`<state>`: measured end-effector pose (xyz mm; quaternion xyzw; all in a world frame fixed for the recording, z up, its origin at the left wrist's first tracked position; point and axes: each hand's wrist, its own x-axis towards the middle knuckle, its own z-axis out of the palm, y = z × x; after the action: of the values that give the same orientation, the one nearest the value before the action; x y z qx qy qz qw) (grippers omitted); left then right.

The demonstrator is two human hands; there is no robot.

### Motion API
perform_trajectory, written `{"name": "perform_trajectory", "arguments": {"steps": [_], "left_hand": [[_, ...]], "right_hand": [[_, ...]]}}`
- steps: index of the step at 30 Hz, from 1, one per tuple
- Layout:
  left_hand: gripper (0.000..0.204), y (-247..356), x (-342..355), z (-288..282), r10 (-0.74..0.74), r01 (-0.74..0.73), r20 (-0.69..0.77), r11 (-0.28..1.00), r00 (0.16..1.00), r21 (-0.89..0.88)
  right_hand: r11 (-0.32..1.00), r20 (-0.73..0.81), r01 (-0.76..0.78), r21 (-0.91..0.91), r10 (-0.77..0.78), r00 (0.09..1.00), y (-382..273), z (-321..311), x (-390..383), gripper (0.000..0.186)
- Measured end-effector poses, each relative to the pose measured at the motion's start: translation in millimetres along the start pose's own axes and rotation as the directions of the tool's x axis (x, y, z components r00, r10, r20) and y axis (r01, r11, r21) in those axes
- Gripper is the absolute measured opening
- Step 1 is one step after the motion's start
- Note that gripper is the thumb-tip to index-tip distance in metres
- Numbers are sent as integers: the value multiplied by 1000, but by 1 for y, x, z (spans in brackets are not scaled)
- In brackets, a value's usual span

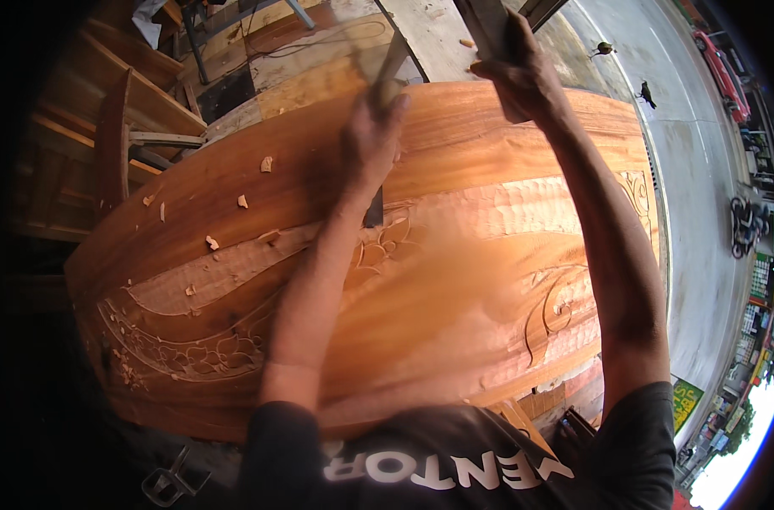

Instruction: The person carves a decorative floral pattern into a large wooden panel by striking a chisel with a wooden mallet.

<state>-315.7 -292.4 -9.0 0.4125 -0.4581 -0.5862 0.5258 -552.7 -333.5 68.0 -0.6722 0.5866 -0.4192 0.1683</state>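
Observation:
A large wooden panel [446, 127] with carved floral scrolls, gouged bands and scattered pale shavings [267, 164] lies beneath both arms. My left hand [374, 140], motion-blurred over the panel's upper middle, is closed on a flat, elongated tool [391, 64] whose exact kind is unclear. A dark flat piece [372, 210] shows just below that hand. My right hand [523, 76], at the panel's far edge, grips a dark, long, bar-like object [487, 30] that runs out of the top of the picture. The lower middle of the panel is hazed by blur.
Stacked wooden furniture parts [115, 144] stand at left, with boards and a cable [319, 38] beyond the panel. A metal frame [170, 476] is at lower left. Along the right runs a road [693, 170] with a red car [723, 76], a motorcycle [747, 228] and small birdlike dark shapes [646, 95].

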Motion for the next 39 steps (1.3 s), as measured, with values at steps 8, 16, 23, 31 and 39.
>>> {"name": "perform_trajectory", "arguments": {"steps": [8, 16, 23, 31, 39], "left_hand": [[34, 0, -4, -5, -13, 16, 124, 1000, 992, -21], [36, 0, -13, -8, -44, 42, 129, 999, 991, 18], [35, 3, -30, -12, 179, -181, 40, 982, 983, 62], [35, 4, -18, -15, -13, 13, 29, 1000, 999, 26], [34, 7, -25, -12, -21, 16, 64, 997, 998, 71]], "right_hand": [[973, 226, 40, -225, 12, 974, -9, -5, 3, 91], [921, 426, 317, -226, -199, 883, -5, -9, -4, 88], [941, 508, 326, -86, -240, 827, -37, -7, -23, 86], [942, 606, 297, -153, -148, 781, -21, 5, -27, 84], [934, 593, 303, -192, -136, 794, -29, 5, -35, 88]]}}
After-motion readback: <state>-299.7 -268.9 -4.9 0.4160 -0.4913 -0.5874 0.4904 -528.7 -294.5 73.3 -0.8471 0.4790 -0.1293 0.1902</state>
